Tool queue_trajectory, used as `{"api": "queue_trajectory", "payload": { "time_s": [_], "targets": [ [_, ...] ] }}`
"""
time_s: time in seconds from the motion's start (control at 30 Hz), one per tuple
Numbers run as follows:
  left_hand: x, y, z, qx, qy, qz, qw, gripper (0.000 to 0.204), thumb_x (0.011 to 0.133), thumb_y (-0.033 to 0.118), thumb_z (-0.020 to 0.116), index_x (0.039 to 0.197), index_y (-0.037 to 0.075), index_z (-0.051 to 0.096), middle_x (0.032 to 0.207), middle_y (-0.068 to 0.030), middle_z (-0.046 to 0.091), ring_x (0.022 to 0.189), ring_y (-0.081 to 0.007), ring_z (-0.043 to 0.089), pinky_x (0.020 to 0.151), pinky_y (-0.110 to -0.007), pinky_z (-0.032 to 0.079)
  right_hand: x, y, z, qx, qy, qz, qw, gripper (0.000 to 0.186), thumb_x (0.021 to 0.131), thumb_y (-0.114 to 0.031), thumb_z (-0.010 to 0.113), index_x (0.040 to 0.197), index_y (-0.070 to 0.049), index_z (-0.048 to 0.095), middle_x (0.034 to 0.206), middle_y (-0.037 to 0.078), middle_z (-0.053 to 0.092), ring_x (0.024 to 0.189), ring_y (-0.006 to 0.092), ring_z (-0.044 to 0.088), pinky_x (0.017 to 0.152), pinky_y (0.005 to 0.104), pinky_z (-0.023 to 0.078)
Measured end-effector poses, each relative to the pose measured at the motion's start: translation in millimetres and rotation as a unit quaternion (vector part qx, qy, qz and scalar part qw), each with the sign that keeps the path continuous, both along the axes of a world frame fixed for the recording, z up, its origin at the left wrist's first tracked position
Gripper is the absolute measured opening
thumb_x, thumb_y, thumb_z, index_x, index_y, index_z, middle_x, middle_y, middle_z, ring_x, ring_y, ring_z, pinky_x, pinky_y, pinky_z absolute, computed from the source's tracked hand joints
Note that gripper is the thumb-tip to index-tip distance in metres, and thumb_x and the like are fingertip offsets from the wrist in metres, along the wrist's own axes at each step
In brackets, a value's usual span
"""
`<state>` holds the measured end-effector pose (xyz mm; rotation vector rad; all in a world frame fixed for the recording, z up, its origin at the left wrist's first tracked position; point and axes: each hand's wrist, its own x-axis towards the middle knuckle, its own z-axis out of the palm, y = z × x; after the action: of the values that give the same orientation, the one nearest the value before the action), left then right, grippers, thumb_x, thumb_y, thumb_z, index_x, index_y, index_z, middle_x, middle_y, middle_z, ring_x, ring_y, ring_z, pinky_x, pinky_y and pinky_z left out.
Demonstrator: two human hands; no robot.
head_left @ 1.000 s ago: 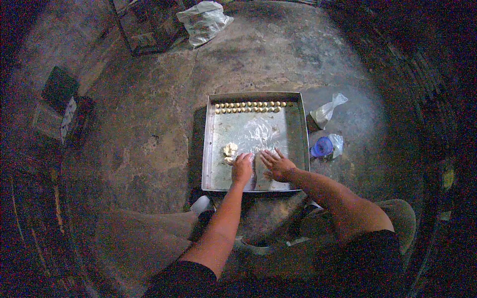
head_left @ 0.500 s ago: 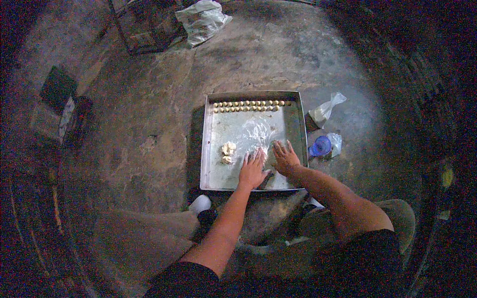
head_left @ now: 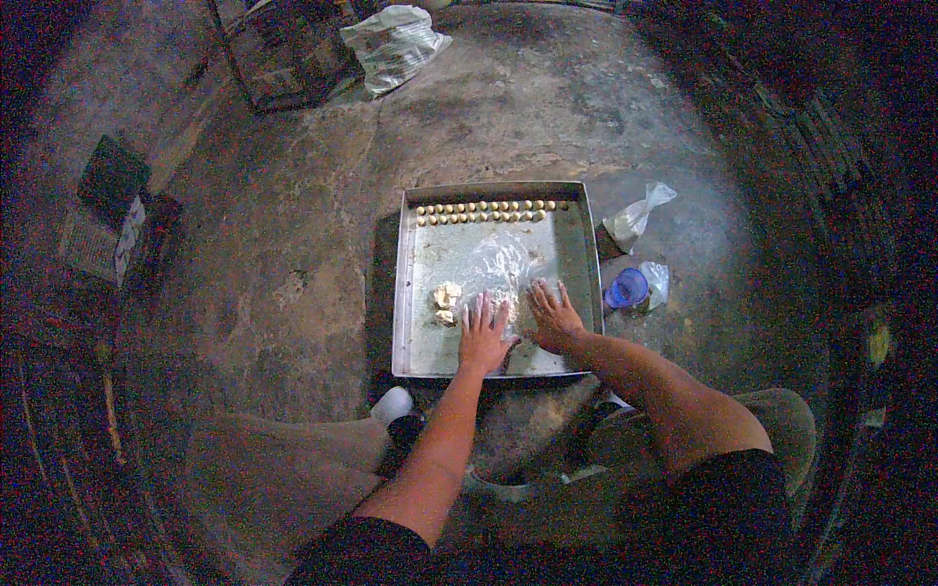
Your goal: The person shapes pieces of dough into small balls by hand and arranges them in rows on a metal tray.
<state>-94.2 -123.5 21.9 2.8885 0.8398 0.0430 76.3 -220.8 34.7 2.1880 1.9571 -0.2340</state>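
Note:
A square metal tray (head_left: 420,332) lies on the concrete floor. Two rows of small pale dough balls (head_left: 486,211) line its far edge. A clear plastic sheet (head_left: 500,262) lies in the middle of the tray. My left hand (head_left: 484,336) is pressed flat on the tray's floor at the sheet's near edge, fingers spread. My right hand (head_left: 553,315) lies flat beside it, also spread. A small lump of pale dough (head_left: 447,298) sits just left of my left hand. Neither hand holds anything.
Right of the tray lie a blue cup (head_left: 626,288) on clear plastic and a knotted plastic bag (head_left: 635,218). A white sack (head_left: 391,41) and a wire crate (head_left: 285,51) stand at the back. A dark box (head_left: 115,210) lies at the left. My legs frame the tray's near side.
Both hands have slid forward over the tray, from its near edge toward the plastic sheet, staying flat with the fingers spread.

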Motion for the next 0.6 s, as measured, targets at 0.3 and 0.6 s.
{"api": "queue_trajectory", "payload": {
  "time_s": [0.3, 0.6],
  "targets": [
    [-0.6, 4.2, -5.4, -0.027, -0.077, 0.09, 0.993, 0.085, 0.087, 0.048, 0.055, 0.149, 0.005, 0.016, 0.153, -0.0278, 0.001, 0.14, -0.0471, 0.011, 0.112, -0.057, 0.01, -14.8, -2.4, -3.8, 0.021, 0.03, -0.009, 0.999, 0.085, 0.087, -0.066, 0.038, 0.149, -0.011, 0.019, 0.155, 0.02, 0.003, 0.144, 0.0381, 0.001, 0.111, 0.0612, 0.001],
    [-4.8, 4.4, -19.3, -0.003, -0.039, 0.038, 0.999, 0.079, 0.088, 0.049, 0.053, 0.145, 0.002, 0.025, 0.153, -0.028, 0.007, 0.141, -0.0459, 0.009, 0.112, -0.06, 0.007, -8.3, 2.3, -0.6, 0.093, 0.03, 0.028, 0.995, 0.078, 0.087, -0.064, 0.043, 0.148, -0.018, 0.027, 0.155, 0.02, 0.009, 0.142, 0.0395, 0.009, 0.111, 0.0627, 0.005]
  ]
}}
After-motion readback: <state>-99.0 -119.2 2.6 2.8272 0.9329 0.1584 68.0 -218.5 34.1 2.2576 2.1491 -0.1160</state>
